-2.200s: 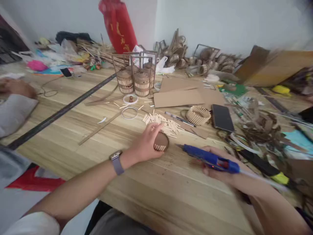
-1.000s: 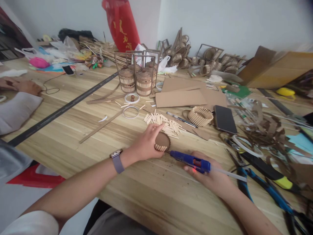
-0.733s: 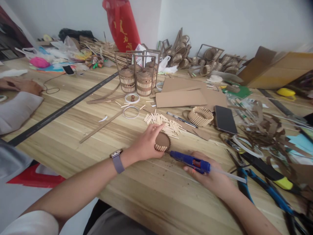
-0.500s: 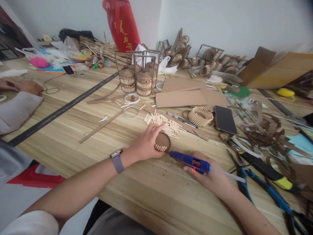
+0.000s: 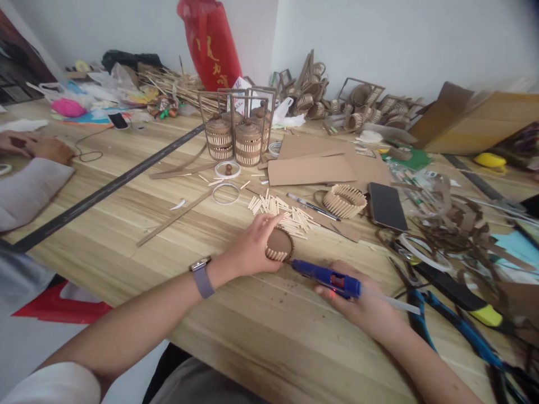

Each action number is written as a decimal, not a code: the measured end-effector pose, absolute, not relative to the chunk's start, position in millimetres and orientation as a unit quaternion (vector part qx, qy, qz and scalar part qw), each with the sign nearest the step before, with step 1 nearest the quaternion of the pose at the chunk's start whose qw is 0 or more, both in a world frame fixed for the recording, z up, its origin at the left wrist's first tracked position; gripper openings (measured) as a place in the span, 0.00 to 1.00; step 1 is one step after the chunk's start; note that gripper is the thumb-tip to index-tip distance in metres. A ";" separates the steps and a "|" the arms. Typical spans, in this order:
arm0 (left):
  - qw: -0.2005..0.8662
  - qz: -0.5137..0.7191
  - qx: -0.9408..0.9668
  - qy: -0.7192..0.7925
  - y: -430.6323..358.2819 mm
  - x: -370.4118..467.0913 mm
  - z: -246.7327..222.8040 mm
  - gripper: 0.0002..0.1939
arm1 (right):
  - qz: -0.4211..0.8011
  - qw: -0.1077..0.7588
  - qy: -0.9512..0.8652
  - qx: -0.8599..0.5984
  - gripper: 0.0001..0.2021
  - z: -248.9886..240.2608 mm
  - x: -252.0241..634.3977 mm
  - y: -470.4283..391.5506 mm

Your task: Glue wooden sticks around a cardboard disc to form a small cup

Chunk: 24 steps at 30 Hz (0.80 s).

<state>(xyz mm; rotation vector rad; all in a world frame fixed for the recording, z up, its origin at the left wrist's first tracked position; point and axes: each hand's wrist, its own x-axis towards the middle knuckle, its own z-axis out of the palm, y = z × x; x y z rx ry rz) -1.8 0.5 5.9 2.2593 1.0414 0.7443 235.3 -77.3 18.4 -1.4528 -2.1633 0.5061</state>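
Note:
My left hand point(image 5: 255, 247) grips a small round cardboard basket point(image 5: 279, 242) by its left side, fingers and thumb closed around the rim. Short wooden sticks line part of the basket's near wall. In my right hand point(image 5: 366, 306) is a blue hot glue gun point(image 5: 326, 277), a clear glue stick poking out of its back and a red light glowing. Its nozzle points left and meets or nearly meets the basket's lower right edge. A pile of short wooden sticks point(image 5: 290, 216) lies just behind the basket.
Beyond the pile are a ring of sticks point(image 5: 345, 201), a phone point(image 5: 387, 206), a pen point(image 5: 311, 205) and cardboard sheets point(image 5: 309, 170). Finished lidded baskets point(image 5: 248, 143) stand farther back. Pliers point(image 5: 458, 322) and brown strips lie at right. Another person's hands point(image 5: 50, 149) rest at far left.
Almost nothing differs. The glue gun and my right hand have shifted very slightly; the basket stays in my left hand.

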 end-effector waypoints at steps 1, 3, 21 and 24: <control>0.269 0.277 0.838 0.385 0.6 -1.8 5.7 0.50 | 0.185 0.242 -0.790 -0.532 0.13 18.2 235.3 -77.2; 0.271 0.280 0.837 0.383 0.7 -1.7 5.5 0.50 | 0.187 0.243 -0.789 -0.532 0.13 18.0 235.2 -77.2; 0.271 0.279 0.840 0.379 1.4 -2.1 3.5 0.50 | 0.177 0.253 -0.781 -0.543 0.14 17.6 234.1 -76.5; 0.276 0.277 0.839 0.379 1.3 -2.1 3.9 0.51 | 0.178 0.266 -0.748 -0.581 0.12 18.5 238.5 -75.8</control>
